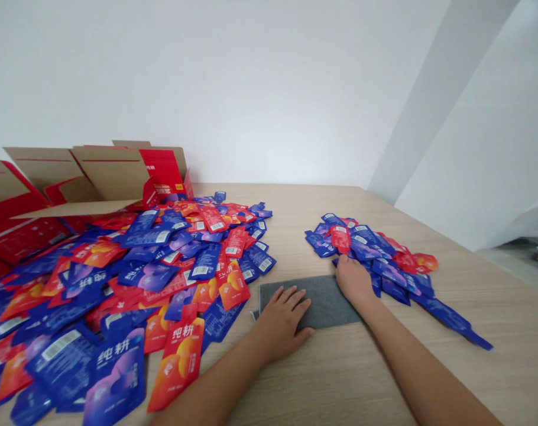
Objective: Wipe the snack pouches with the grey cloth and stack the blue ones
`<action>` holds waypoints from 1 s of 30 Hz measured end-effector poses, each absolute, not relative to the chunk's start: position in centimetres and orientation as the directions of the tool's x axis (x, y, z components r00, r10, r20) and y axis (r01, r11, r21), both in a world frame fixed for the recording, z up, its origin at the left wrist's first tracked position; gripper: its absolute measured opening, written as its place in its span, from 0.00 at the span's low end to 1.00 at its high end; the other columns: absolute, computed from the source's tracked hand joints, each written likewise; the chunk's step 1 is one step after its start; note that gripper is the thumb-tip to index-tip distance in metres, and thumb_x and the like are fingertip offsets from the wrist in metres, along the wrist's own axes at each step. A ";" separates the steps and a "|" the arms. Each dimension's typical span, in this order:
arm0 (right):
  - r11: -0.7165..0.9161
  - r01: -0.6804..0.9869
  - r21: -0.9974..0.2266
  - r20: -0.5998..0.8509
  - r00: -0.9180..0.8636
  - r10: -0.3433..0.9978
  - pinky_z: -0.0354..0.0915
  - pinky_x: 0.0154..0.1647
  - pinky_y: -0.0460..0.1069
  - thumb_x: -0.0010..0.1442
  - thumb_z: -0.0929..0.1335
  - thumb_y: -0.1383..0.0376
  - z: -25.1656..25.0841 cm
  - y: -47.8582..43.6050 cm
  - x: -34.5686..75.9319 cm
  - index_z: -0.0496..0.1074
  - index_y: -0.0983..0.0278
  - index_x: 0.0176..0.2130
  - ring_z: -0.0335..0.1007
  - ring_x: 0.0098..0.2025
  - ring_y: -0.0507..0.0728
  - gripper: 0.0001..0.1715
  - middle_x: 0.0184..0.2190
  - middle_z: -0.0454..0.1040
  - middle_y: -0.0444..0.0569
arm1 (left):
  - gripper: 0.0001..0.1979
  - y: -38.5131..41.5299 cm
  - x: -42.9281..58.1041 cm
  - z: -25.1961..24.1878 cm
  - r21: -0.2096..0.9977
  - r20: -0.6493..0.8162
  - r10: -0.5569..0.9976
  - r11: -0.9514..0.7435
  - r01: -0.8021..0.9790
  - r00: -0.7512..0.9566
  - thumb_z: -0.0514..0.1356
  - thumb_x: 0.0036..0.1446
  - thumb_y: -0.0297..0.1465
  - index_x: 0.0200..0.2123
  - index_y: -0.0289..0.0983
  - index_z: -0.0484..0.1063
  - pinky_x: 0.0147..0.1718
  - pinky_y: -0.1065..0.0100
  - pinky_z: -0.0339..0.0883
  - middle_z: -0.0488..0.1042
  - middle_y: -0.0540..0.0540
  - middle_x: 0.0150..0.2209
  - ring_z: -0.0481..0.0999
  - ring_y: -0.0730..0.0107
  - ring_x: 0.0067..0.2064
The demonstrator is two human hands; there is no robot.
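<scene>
My left hand (283,319) lies flat, fingers spread, on a grey rectangular pad (316,299) on the wooden table (340,378). My right hand (353,279) rests at the pad's far right corner, against the near edge of a small heap of blue and red packets (370,248). Its fingers are curled under and mostly hidden, so I cannot tell whether they hold a packet. A much larger pile of the same blue and red-orange packets (131,278) covers the table to the left of my left hand.
Open red-and-brown cardboard boxes (100,177) stand at the back left behind the large pile. A white wall rises behind the table. The table's right edge (473,260) runs diagonally, with floor beyond it.
</scene>
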State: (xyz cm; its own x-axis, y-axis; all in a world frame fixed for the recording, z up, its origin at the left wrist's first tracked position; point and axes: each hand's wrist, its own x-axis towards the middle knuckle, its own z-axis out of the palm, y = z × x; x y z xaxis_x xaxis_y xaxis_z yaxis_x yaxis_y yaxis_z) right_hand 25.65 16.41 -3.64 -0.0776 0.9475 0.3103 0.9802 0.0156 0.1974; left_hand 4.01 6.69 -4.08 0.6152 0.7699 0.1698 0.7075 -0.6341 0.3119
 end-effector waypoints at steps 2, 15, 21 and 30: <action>0.010 0.979 0.204 0.324 -0.077 0.943 0.63 0.31 0.50 0.58 0.56 0.77 -3.6 16.3 25.5 0.66 0.73 0.36 0.72 0.35 0.61 0.13 0.30 0.74 0.62 | 0.27 6.7 4.0 -4.0 0.311 0.170 0.771 -0.633 0.709 0.614 0.52 0.59 0.44 0.58 0.38 0.58 0.60 0.53 0.44 0.57 0.43 0.61 0.51 0.59 0.62; 0.390 0.907 -0.160 0.682 -0.184 0.708 0.63 0.47 0.55 0.62 0.56 0.67 -1.8 14.6 26.6 0.64 0.66 0.37 0.67 0.44 0.61 0.11 0.42 0.72 0.60 | 0.24 7.3 3.8 -4.4 0.283 0.218 0.811 -0.585 0.760 0.543 0.53 0.59 0.43 0.56 0.41 0.62 0.59 0.51 0.46 0.60 0.44 0.59 0.54 0.59 0.61; 0.626 0.740 -0.244 0.596 -0.395 0.699 0.62 0.50 0.56 0.64 0.55 0.64 -0.6 12.3 24.6 0.66 0.63 0.38 0.66 0.48 0.58 0.14 0.45 0.72 0.57 | 0.23 8.3 2.8 -4.1 0.259 0.224 0.871 -0.486 0.835 0.437 0.55 0.57 0.46 0.53 0.42 0.65 0.57 0.47 0.47 0.63 0.44 0.58 0.57 0.53 0.59; 0.746 0.637 -0.195 0.389 -0.648 0.655 0.55 0.58 0.56 0.64 0.56 0.64 -2.7 10.9 21.1 0.66 0.66 0.51 0.55 0.60 0.57 0.20 0.55 0.66 0.55 | 0.20 7.9 3.2 -3.7 0.273 0.234 0.894 -0.437 0.857 0.381 0.48 0.62 0.34 0.55 0.35 0.62 0.58 0.55 0.48 0.64 0.44 0.57 0.57 0.60 0.59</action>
